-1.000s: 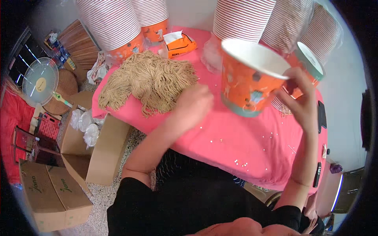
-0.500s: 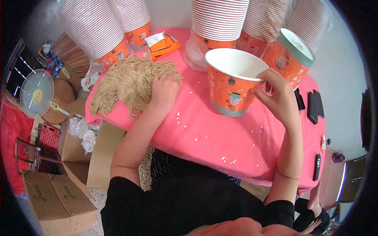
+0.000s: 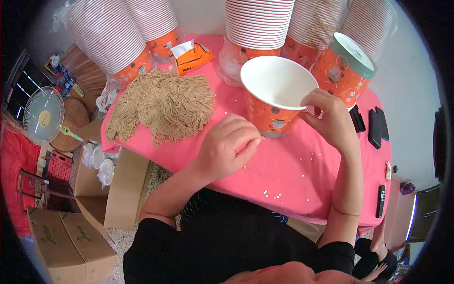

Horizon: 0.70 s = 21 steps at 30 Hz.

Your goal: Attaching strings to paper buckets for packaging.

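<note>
Orange printed paper, white inside: a bucket point(image 3: 274, 83) upright with its mouth open upward, around the middle of the pink-covered table point(image 3: 265, 163), pinched at the right of its rim between thumb and fingers of the right hand point(image 3: 328, 113). Cannot tell whether resting there or just above. Left of the bucket and nearer the front edge, the left hand point(image 3: 228, 146) with fingers curled narrow, back of the hand upward; cannot tell whether empty or holding something small. Toward the left end, a heap of tan strands point(image 3: 161, 106), with an orange tissue pack point(image 3: 194, 59) just behind. Along the back edge, tall stacks of nested paper buckets point(image 3: 259, 23). Close to the back right corner, an upside-down bucket point(image 3: 336, 73) with a green base; at the right edge, two dark phones point(image 3: 375, 128); near the front edge, scattered small white bits point(image 3: 273, 194).
</note>
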Available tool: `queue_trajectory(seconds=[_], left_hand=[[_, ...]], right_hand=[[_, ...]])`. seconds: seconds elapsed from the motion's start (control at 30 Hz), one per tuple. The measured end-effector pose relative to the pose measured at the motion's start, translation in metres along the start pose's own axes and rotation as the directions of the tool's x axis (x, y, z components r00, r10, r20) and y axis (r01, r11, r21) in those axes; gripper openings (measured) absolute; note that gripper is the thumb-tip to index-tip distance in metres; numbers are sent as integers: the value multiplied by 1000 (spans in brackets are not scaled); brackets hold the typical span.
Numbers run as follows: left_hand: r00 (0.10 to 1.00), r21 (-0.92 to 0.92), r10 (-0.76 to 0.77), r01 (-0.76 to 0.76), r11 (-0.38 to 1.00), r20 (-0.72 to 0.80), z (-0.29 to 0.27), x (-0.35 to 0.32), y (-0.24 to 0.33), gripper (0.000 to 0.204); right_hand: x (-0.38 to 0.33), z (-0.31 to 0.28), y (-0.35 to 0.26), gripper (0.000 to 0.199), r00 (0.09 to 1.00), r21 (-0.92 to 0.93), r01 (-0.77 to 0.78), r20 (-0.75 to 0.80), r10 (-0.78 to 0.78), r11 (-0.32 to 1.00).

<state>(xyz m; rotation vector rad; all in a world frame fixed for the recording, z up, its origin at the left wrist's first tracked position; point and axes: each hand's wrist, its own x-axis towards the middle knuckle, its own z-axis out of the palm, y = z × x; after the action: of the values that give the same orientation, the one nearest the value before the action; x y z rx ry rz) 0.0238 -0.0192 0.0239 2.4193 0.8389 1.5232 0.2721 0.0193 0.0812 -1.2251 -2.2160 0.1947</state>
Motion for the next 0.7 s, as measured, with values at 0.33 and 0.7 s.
queue_trajectory(seconds=[0.33, 0.7], left_hand=[[951, -140, -301, 290, 947, -65, 21, -1, -38, 16], [906, -545, -404, 276, 792, -129, 42, -7, -50, 18]], right_hand=[[13, 16, -24, 34, 959, 90, 237, 135, -247, 967], [32, 25, -36, 13, 892, 367, -146, 450, -38, 919]])
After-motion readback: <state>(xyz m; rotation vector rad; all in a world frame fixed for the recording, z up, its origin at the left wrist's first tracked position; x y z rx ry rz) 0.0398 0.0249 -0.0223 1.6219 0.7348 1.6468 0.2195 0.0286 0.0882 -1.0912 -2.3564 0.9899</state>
